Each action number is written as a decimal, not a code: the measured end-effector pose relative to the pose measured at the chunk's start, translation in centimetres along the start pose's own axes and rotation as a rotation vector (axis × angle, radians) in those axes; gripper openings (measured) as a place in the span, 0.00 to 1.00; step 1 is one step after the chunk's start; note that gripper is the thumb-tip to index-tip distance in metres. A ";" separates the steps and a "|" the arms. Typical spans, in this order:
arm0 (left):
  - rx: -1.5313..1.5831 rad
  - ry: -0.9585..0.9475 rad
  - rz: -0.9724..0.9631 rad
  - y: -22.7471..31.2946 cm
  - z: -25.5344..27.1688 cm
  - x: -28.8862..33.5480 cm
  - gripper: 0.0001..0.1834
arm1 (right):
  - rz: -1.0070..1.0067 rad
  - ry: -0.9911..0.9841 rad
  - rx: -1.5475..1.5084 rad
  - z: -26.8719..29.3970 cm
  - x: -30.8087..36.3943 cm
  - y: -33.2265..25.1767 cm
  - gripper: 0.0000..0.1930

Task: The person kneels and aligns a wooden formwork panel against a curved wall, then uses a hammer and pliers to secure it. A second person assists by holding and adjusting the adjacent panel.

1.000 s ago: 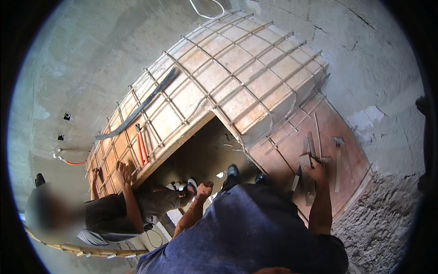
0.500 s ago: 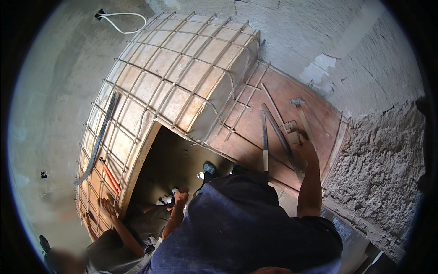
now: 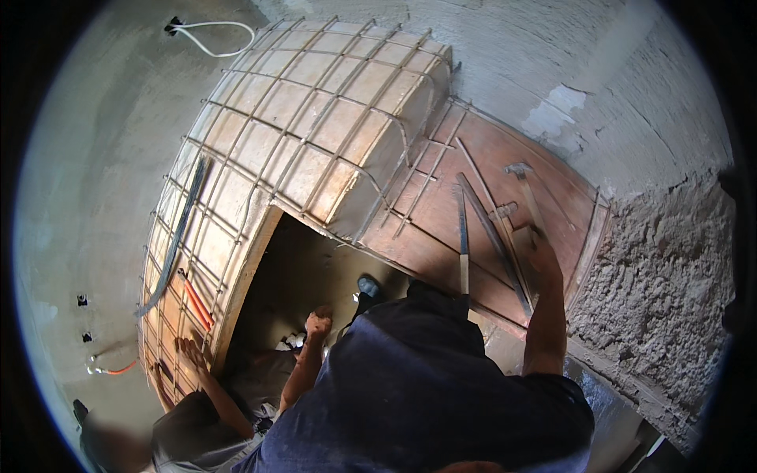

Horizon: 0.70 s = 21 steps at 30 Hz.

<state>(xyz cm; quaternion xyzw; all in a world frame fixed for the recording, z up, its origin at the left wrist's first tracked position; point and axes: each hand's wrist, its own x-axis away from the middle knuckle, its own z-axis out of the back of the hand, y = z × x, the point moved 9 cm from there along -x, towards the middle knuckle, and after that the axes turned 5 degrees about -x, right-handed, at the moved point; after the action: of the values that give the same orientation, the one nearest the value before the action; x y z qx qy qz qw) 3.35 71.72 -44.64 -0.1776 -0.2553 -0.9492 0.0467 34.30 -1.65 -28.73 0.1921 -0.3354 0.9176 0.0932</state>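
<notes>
My right hand (image 3: 542,251) reaches over the reddish panel (image 3: 410,214), close to the handle end of a hammer (image 3: 527,185). Its fingers are smeared and partly hidden, so any grip is unclear. Left of it lie a dark curved bar (image 3: 487,219), a thin rod (image 3: 475,164), a long narrow tool with a pale handle (image 3: 464,264) and a small metal piece (image 3: 505,210). My left hand (image 3: 318,322) is closed in front of me, above the dark opening; what it holds, if anything, is hidden.
Tied steel bars (image 3: 303,138) form a grid over the curved wooden form (image 3: 260,177). On it rest a bundle of dark wire (image 3: 175,244) and orange-handled pliers (image 3: 197,303). At lower left, a co-worker's hand (image 3: 191,356) touches the form. Rough masonry (image 3: 650,292) stands at right.
My left hand has risen slightly, away from the white bits below it. My right hand has shifted a little to the right. The whole view has moved slightly.
</notes>
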 end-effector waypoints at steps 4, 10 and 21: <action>-0.060 -0.096 0.143 -0.2 -1.2 1.9 0.14 | 0.086 0.177 -0.085 1.1 1.5 -2.6 0.32; -0.591 0.030 0.003 4.2 -1.7 2.8 0.10 | 0.178 0.463 0.225 -0.2 1.6 -8.6 0.24; -0.609 0.008 0.051 5.1 -0.8 3.5 0.06 | 0.253 0.341 0.215 -7.1 0.4 -8.3 0.17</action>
<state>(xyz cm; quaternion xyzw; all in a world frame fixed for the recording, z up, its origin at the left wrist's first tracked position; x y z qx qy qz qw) 0.79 66.87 -41.62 -0.1863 0.0457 -0.9813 0.0160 34.34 9.33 -28.72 -0.0002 -0.2367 0.9715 0.0117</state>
